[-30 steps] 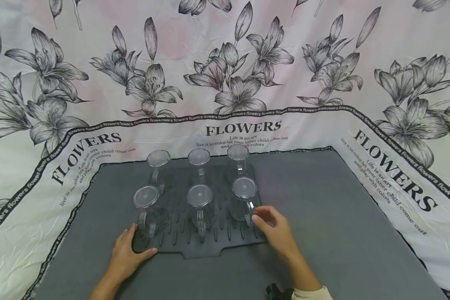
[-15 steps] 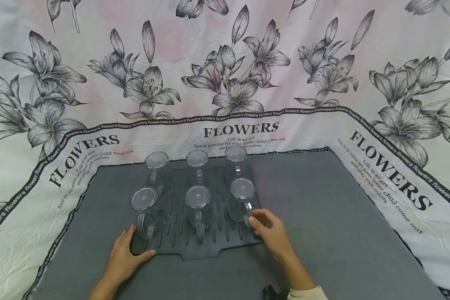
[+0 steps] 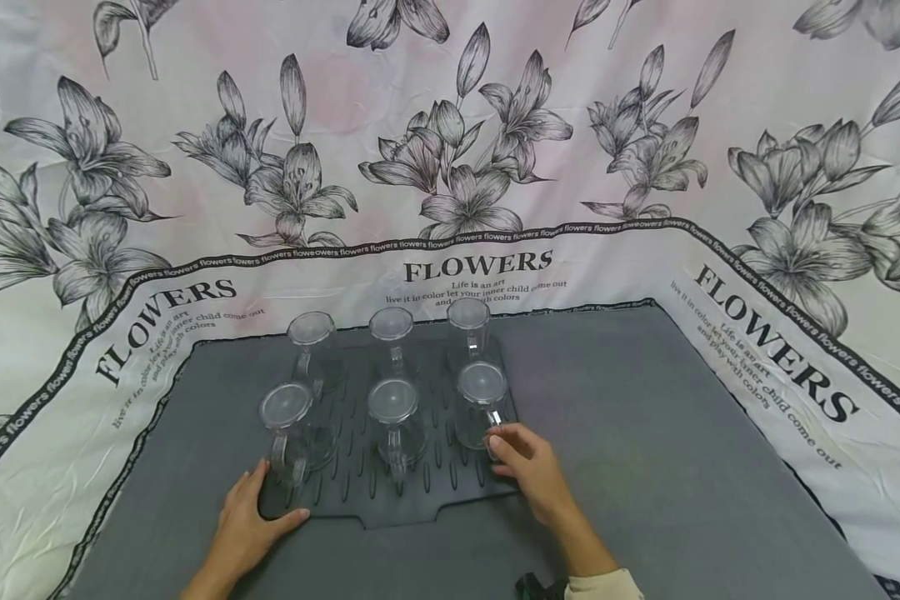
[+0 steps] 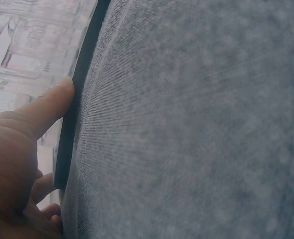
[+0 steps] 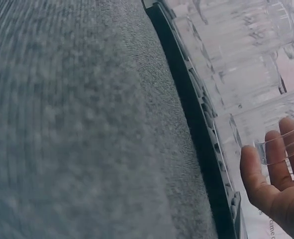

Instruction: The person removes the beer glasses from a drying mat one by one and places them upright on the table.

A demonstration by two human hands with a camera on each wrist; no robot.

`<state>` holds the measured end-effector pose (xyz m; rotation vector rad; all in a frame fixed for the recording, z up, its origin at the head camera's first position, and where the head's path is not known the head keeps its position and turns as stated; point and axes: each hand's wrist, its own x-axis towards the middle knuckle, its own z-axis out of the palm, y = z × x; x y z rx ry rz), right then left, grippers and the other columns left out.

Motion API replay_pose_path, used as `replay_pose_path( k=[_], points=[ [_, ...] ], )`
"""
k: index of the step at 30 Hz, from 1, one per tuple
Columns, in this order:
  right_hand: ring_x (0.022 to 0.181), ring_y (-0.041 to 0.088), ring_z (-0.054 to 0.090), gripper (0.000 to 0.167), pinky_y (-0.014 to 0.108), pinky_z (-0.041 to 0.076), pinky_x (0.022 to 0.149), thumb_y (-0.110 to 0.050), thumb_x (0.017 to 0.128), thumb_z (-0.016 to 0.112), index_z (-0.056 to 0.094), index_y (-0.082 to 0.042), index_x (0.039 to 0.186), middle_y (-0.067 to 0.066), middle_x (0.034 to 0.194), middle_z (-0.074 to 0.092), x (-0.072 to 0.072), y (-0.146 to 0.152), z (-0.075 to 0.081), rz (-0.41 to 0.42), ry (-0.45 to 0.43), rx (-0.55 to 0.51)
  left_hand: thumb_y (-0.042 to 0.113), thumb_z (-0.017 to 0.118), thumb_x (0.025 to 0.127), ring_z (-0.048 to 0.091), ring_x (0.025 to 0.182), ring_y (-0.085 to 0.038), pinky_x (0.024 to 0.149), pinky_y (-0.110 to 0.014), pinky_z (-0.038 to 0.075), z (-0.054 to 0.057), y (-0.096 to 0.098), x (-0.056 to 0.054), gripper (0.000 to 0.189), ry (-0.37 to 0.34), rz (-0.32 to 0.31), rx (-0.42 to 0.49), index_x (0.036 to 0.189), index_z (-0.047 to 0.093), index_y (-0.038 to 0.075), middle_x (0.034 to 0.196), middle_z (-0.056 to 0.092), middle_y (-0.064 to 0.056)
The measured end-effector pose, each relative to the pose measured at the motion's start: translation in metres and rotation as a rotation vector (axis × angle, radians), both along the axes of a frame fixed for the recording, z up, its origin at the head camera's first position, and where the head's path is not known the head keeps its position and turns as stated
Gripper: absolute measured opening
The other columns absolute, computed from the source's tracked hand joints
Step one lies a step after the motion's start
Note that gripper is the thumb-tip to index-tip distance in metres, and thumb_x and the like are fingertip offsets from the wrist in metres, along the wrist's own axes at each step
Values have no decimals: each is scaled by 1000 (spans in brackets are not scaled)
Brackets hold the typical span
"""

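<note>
Right hand [image 3: 534,471] is grasping a mug [image 3: 480,402]; left hand [image 3: 246,517], spread wide, is bracing the tray [image 3: 403,510]. Next move is probably requiring steadiness.

I've got six clear glass mugs on a dark ribbed mat [image 3: 345,500], two rows of three, bases up as far as I can tell. The person's right hand [image 3: 532,467] has its thumb and fingers at the handle of the front right mug [image 3: 482,383]. The left hand [image 3: 246,521] is spread around the mat's near left corner, just beside the front left mug [image 3: 286,406]. It's all on a grey tabletop [image 3: 645,467], with a lily-print cloth [image 3: 330,108] behind (it literally says FLOWERS three times).
</note>
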<state>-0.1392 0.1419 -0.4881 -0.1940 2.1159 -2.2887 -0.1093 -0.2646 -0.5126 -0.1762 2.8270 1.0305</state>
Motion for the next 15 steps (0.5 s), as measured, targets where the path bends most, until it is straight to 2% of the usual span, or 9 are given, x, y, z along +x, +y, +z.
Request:
replay_pose_path(
  k=[4,7,11,15],
  points=[
    [106,48,55,26,50,54,80,-13,97,60,61,11,110,28,108,61,-2,-3,-1,10,17,-39,51,80,74,13,132,-58,98,-73,17,1,-1,0,116,7,5,5,150,16,-9,145,15,-42],
    [104,48,56,29,53,53,81,-14,98,58,60,13,109,27,105,62,-2,-5,-3,15,12,-84,51,80,74,14,132,-58,98,-73,18,1,-1,-1,115,16,5,3,149,16,-10,145,16,-42],
    [98,38,61,32,49,54,79,-14,101,54,57,17,106,28,102,62,-2,-7,-7,23,34,-124,51,80,74,14,132,-58,99,-73,18,-2,-2,-1,115,17,4,1,149,17,-9,145,17,-42],
    [86,25,64,31,41,56,74,-9,102,50,53,22,100,28,93,61,-3,-7,-11,27,107,-145,51,80,74,14,132,-58,98,-73,18,-3,-2,0,115,10,3,2,150,17,-9,145,16,-42]
  ],
)
